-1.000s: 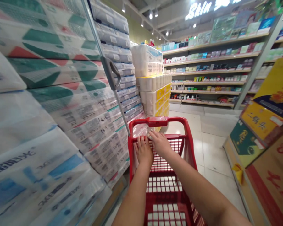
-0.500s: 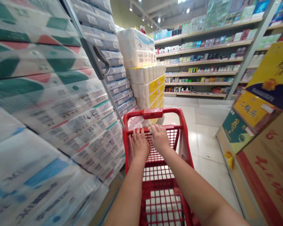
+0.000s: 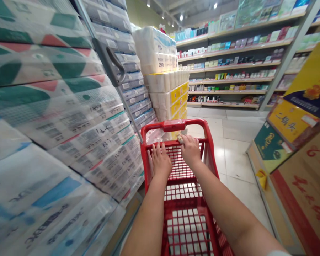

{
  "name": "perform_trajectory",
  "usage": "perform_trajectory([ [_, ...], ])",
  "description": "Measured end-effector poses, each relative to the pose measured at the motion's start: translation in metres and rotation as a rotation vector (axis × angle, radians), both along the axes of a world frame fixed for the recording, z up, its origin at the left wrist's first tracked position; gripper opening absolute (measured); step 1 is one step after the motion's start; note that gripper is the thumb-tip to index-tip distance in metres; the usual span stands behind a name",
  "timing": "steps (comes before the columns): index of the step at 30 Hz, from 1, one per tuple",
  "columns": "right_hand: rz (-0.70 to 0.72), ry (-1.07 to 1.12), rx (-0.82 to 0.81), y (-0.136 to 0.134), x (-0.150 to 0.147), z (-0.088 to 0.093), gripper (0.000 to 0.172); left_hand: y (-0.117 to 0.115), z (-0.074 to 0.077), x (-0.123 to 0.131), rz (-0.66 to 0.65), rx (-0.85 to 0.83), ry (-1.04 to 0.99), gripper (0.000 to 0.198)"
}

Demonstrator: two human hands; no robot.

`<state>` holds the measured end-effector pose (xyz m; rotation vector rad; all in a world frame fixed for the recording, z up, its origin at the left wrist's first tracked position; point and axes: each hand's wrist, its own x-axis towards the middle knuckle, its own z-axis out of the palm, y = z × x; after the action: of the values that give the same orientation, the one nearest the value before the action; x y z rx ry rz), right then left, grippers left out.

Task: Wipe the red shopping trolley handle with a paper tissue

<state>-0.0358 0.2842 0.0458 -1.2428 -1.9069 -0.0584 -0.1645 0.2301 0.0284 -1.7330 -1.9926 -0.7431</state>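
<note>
A red plastic shopping basket point(image 3: 173, 123) with grid walls and a handle on its far rim stands in front of me, tilted in view. My left hand point(image 3: 161, 161) lies on the near side of its upper bar and grid, fingers stretched out. My right hand point(image 3: 190, 151) presses a small crumpled whitish cloth point(image 3: 180, 138) on the bar, its fingers closed round it. Most of the cloth is hidden under the fingers. A grey pull handle point(image 3: 110, 62) on a metal rod rises from the basket's left side.
Stacked paper packs point(image 3: 50, 92) rise close on the left. Toilet roll bundles point(image 3: 162, 81) stand beyond the basket. Cartons point(image 3: 296, 117) line the right side on a low ledge. Tiled floor point(image 3: 234, 156) runs between, with stocked shelves point(image 3: 229, 67) at the back.
My right hand has slid right along the basket's bar with the cloth, farther from my left hand. The left hand stays about in place on the basket. The view has shifted slightly.
</note>
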Motion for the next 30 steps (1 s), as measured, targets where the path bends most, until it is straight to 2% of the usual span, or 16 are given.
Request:
perform_trajectory([
  [2,0.011,-0.024,0.03,-0.003,-0.002,-0.004,0.043,-0.002,-0.001,0.001,-0.001,0.011,0.002,0.061],
  [6,0.227,-0.218,0.147,-0.008,-0.005,-0.011,0.044,-0.006,-0.003,0.003,0.002,0.028,0.004,0.061],
  [8,0.169,-0.186,0.123,-0.007,-0.002,-0.01,0.044,-0.007,-0.003,0.003,-0.006,0.033,0.004,0.062],
  [10,0.002,-0.072,0.056,-0.005,0.002,-0.007,0.044,-0.008,-0.003,0.003,-0.013,0.038,0.005,0.061],
  [12,-0.084,-0.009,0.02,-0.006,0.002,-0.005,0.043,-0.007,-0.003,0.004,-0.012,0.043,0.001,0.059],
  [13,-0.065,-0.018,0.028,-0.008,0.001,-0.005,0.042,-0.007,-0.003,0.004,-0.007,0.046,-0.004,0.058],
  [17,0.185,-0.164,0.11,-0.013,-0.005,-0.004,0.041,-0.006,-0.001,0.004,0.009,0.053,-0.021,0.056],
  [19,0.137,-0.122,0.085,-0.01,-0.003,-0.003,0.041,-0.006,-0.001,0.004,0.007,0.05,-0.018,0.056],
  [22,-0.069,0.015,0.022,-0.005,0.003,-0.002,0.041,-0.007,0.0,0.004,0.0,0.04,-0.006,0.056],
  [24,-0.013,-0.011,0.037,-0.005,0.005,-0.001,0.041,-0.007,0.0,0.004,0.003,0.031,-0.002,0.057],
  [27,0.213,-0.144,0.087,-0.009,0.003,0.001,0.042,-0.007,-0.001,0.005,0.01,0.02,0.004,0.06],
  [28,0.223,-0.151,0.086,-0.009,0.003,0.002,0.041,-0.007,-0.001,0.005,0.01,0.02,0.006,0.061],
  [30,0.122,-0.087,0.056,-0.009,0.004,0.003,0.041,-0.008,-0.002,0.005,0.005,0.025,0.01,0.061],
])
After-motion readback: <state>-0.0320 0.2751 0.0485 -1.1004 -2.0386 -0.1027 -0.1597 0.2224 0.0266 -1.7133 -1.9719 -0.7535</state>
